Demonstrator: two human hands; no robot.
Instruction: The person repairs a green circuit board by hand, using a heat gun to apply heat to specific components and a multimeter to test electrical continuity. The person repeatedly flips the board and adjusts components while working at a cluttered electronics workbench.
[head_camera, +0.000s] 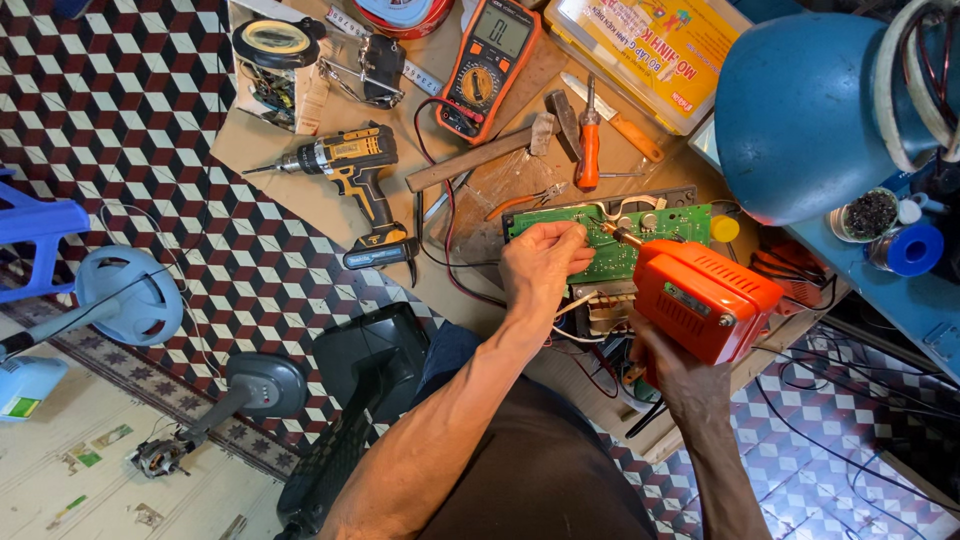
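Note:
A green circuit board (668, 225) lies on a cardboard-covered work surface (300, 190). My left hand (542, 262) rests on the board's left half with its fingers curled, pinching what looks like a thin wire near the tool's tip. My right hand (668, 366) grips the handle of an orange soldering gun (703, 297). The gun's metal tip (622, 235) touches the board just right of my left fingers. White wires and a small transformer (607, 305) sit below the board.
A yellow cordless drill (352, 168), a hammer (482, 153), an orange multimeter (492, 62), screwdrivers (590, 140) and pliers lie behind the board. A blue lamp shade (805, 110) hangs at right. Fan parts (125, 295) lie on the tiled floor at left.

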